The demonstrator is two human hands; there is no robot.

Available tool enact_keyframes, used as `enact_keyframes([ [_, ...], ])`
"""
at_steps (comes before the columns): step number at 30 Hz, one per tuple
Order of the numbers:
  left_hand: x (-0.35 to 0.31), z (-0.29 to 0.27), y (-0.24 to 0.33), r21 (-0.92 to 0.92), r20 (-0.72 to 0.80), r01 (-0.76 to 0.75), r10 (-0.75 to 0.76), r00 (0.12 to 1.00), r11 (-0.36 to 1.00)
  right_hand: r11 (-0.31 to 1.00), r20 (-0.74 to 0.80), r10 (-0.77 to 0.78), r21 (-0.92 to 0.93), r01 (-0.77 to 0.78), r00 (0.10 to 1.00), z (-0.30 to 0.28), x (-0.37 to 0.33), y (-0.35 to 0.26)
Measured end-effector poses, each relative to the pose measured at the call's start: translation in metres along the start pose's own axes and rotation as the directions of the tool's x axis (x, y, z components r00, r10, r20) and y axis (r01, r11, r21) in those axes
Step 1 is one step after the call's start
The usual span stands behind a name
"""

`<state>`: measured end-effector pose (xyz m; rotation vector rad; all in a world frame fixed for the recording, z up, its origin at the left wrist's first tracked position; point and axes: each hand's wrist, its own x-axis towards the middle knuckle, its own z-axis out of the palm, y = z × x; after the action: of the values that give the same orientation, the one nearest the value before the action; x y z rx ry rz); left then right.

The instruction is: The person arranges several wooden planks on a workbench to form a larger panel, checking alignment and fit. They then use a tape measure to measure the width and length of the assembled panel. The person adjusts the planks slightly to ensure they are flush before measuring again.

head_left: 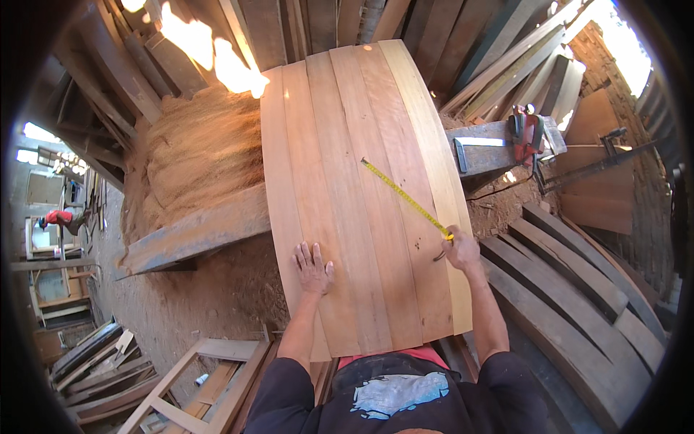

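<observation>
A wide panel [340, 181] of several wooden boards laid edge to edge lies before me, its rightmost board paler than the others. My left hand [313, 270] rests flat on the panel's near left part, fingers spread. At the near right edge, my right hand [461, 250] is closed around a tape measure, whose case is mostly hidden by the fingers. Its yellow blade [406, 195] runs out from that hand, slanting far and left across the boards. The blade's end sits near the panel's middle.
Beneath the panel passes a thick beam [195, 228], with a sawdust heap [202, 152] beside it. A red clamp [528, 137] and a metal square [484, 142] are at the right. Stacked planks [557, 296] lie near right; a wooden frame [173, 390] stands near left. Another person [61, 218] is far left.
</observation>
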<state>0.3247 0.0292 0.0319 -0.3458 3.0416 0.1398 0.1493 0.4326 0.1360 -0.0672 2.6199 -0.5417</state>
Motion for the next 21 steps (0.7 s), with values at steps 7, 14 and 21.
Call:
enact_keyframes([
  [7,0.004,-0.010,0.004,-0.014,0.193,0.088,-0.084,0.978,0.996,0.999,-0.011,0.027,-0.041,-0.028,1.000,-0.014,0.050,0.023],
  [14,0.005,-0.022,0.017,-0.027,0.200,0.159,-0.150,0.968,0.987,0.995,0.030,-0.095,-0.035,0.096,0.995,-0.012,0.042,-0.013],
  [21,0.059,-0.038,0.083,-0.928,0.340,0.368,-0.268,0.901,0.060,0.940,0.201,-0.341,0.043,0.339,0.918,-0.011,0.015,-0.084],
])
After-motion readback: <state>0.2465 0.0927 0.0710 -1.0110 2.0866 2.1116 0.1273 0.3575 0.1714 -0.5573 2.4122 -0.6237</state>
